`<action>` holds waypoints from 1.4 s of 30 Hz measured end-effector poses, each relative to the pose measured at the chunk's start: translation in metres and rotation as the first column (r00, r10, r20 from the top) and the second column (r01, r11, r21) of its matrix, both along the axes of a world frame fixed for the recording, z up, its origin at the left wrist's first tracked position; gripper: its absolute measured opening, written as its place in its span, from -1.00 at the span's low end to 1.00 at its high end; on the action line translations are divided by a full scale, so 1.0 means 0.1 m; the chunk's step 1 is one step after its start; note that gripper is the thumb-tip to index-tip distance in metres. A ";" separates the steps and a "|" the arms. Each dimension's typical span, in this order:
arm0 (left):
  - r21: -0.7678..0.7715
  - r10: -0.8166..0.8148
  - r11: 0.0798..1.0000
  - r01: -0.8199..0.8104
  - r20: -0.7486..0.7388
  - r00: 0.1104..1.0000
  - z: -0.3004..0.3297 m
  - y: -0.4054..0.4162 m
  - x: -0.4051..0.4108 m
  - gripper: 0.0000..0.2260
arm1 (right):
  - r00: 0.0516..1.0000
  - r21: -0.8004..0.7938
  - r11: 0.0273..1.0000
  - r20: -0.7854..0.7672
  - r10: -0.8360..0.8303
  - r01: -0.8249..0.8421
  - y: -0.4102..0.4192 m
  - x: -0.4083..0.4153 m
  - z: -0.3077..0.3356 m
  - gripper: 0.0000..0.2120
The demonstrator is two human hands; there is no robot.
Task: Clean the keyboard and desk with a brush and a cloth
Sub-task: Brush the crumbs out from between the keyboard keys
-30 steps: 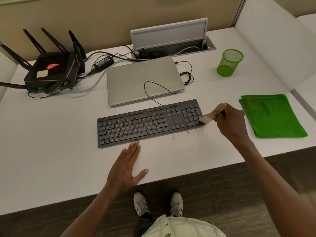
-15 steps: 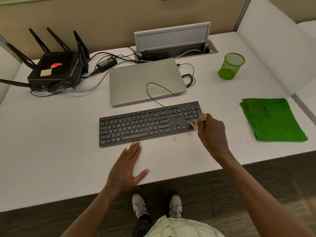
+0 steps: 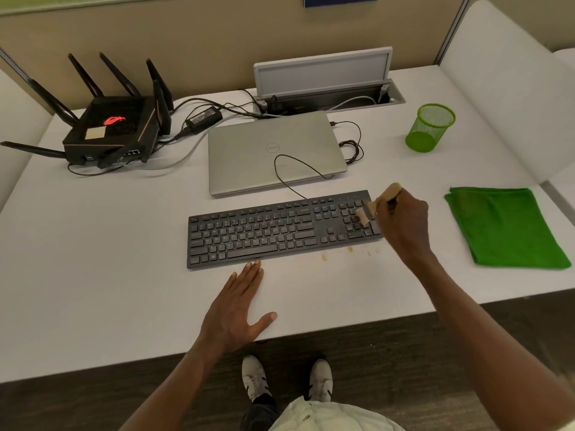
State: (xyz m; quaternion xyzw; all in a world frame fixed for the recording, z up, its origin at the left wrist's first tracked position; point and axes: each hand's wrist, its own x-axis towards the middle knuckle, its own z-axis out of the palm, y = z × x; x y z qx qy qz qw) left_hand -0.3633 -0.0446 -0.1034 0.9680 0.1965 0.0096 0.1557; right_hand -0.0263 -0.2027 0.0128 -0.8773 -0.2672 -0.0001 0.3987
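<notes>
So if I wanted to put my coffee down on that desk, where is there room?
Bare desk lies left of the keyboard, in front of the router. Another free patch sits between the green mesh cup and the green cloth. The back is crowded with cables around the closed laptop. Crumbs dot the strip before the keyboard, near both hands.

open: desk (image 3: 93, 244) left | blocked: laptop (image 3: 273, 150) behind keyboard (image 3: 264, 234)
</notes>
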 end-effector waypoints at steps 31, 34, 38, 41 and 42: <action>0.000 0.008 1.000 -0.008 -0.010 1.000 0.04 -0.02 0.01 -0.18 | 0.990 -0.135 0.981 -0.010 0.141 -0.142 -0.36 0.26 0.09 -0.75; -0.008 0.012 1.000 -0.012 -0.016 1.000 0.05 -0.02 0.01 -0.18 | 0.994 -0.093 0.990 -0.035 0.099 -0.102 -0.35 0.27 0.11 -0.83; -0.012 0.006 1.000 -0.007 -0.034 0.999 0.07 -0.03 0.02 -0.19 | 0.989 0.015 0.999 -0.144 0.033 -0.031 -0.32 0.24 0.07 -0.95; -0.015 -0.006 1.000 0.005 -0.039 0.999 0.09 -0.02 0.01 -0.18 | 0.977 0.124 0.992 -0.211 -0.003 0.030 -0.32 0.18 0.04 -0.67; -0.020 -0.006 1.000 0.005 -0.038 0.999 0.09 -0.02 0.01 -0.18 | 0.976 0.148 0.988 -0.220 -0.003 0.036 -0.33 0.16 0.04 -0.59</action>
